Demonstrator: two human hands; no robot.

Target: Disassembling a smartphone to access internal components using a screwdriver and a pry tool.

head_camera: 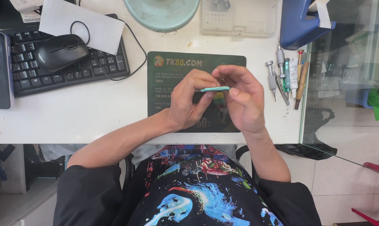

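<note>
A white desk (93,121) is seen from above, evenly lit by soft light. To the right of the desk, a floor of pale tiles (348,167) is laid out, and a glass panel (344,75) is set against the desk's right edge. Below the desk's front edge, at the left, a grey cabinet top (18,201) is visible.

Single view: my head-worn camera, facing steeply down over the white desk (93,121) edge from close overhead, taking in both forearms, lap, and tiled floor (344,167) rightward.
</note>
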